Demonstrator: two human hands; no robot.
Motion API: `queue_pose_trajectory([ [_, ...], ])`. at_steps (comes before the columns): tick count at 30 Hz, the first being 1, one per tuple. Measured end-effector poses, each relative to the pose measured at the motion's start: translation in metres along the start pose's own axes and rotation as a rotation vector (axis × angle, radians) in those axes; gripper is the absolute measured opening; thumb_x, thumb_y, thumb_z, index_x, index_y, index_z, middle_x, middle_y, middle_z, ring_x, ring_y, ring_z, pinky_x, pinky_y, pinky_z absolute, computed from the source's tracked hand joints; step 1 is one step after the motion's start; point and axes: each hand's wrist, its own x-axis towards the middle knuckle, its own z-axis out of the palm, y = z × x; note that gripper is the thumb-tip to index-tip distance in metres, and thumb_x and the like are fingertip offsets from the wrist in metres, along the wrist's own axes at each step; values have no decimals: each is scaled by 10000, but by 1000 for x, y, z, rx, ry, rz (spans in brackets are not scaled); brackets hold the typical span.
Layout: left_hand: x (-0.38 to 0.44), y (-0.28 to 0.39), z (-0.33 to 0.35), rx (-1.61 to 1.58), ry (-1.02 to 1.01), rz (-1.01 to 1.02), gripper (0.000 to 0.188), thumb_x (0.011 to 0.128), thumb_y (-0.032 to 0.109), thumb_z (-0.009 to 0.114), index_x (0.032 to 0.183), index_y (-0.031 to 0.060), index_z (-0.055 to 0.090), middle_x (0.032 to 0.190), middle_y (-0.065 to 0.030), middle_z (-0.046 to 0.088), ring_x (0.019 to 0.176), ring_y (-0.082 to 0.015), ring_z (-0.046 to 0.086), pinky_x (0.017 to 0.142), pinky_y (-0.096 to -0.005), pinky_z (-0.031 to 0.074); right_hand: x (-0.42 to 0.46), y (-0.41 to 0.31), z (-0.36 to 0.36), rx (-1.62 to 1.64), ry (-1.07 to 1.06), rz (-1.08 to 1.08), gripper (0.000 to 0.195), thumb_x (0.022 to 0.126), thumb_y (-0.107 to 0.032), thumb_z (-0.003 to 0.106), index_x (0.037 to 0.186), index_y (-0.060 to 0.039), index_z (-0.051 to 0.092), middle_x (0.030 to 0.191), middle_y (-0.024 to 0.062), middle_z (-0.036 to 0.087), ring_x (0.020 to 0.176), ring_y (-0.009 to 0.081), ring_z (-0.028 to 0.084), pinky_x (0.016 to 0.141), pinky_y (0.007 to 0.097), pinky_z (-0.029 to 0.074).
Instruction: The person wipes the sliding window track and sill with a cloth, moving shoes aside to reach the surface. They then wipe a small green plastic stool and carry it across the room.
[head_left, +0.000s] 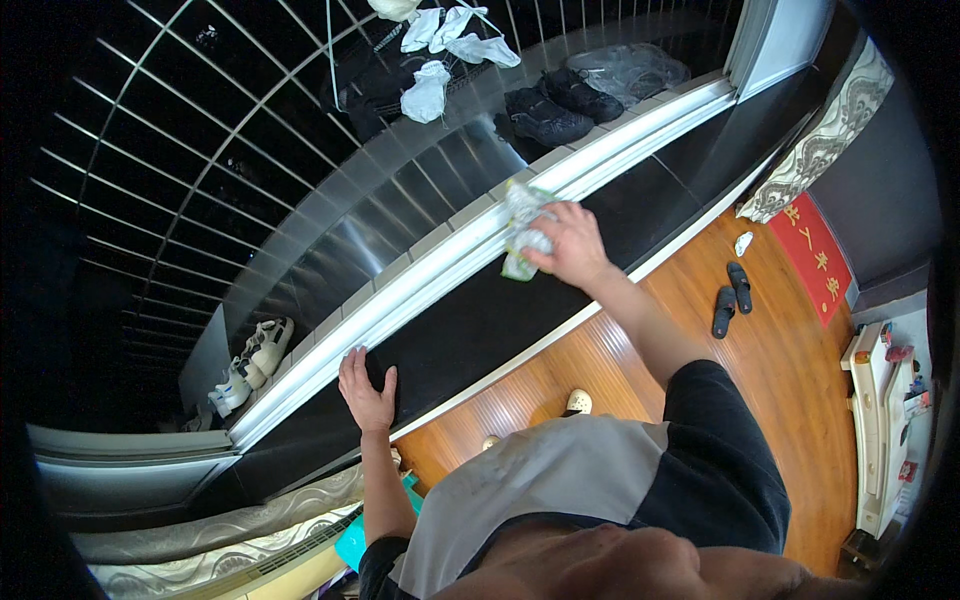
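My right hand (571, 244) grips a crumpled white cloth (525, 225) with green and yellow edges and presses it against the white window track (450, 251). The hand and cloth look slightly blurred. My left hand (369, 390) rests with spread fingers at the lower left of the track, by the black sill (480, 315), holding nothing. The track runs diagonally along the sill's outer edge, with a row of grey tiles just beyond it.
Outside the window are metal bars (289, 75), hanging white socks (426, 91), black shoes (545, 118) and pale sneakers (264, 349). Patterned curtains (821, 139) hang at both ends. On the wooden floor (780, 420) lie black slippers (724, 311). A white cabinet (874, 435) stands far right.
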Motion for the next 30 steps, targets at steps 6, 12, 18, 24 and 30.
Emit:
queue_pose_trajectory([
  [6,-2,0,0,-3,15,29,608,846,270,725,1373,76,493,1385,-172,488,1310,-370,427,1095,-492,319,4,72,-24,-179,89,126,454,787,-490,727,1079,-146,681,1199,103,599,1112,308,529,893,461,452],
  [12,-4,-1,2,-5,16,35,585,858,266,715,1367,72,501,1387,-163,492,1312,-362,429,1100,-474,322,14,140,-44,-392,216,447,556,860,-556,635,1203,-119,648,1275,139,589,1211,341,511,961,514,445],
  [18,0,-1,1,-20,20,14,589,851,273,724,1362,77,506,1379,-156,492,1308,-348,433,1093,-466,331,-4,112,-33,-439,243,527,594,831,-549,653,1210,-93,619,1221,185,576,1162,365,519,920,532,444],
  [24,-4,-5,3,-20,35,22,573,863,277,716,1358,78,507,1381,-150,493,1314,-343,429,1096,-470,329,-48,35,-21,-302,225,335,515,792,-472,707,1136,-100,616,1240,177,555,1177,356,494,954,528,386],
  [30,-4,-5,6,-26,36,19,562,873,283,703,1356,75,506,1386,-152,496,1322,-340,429,1099,-466,326,-84,-21,-19,-3,109,42,490,756,-447,755,1124,-150,626,1274,134,543,1233,329,467,976,496,366],
])
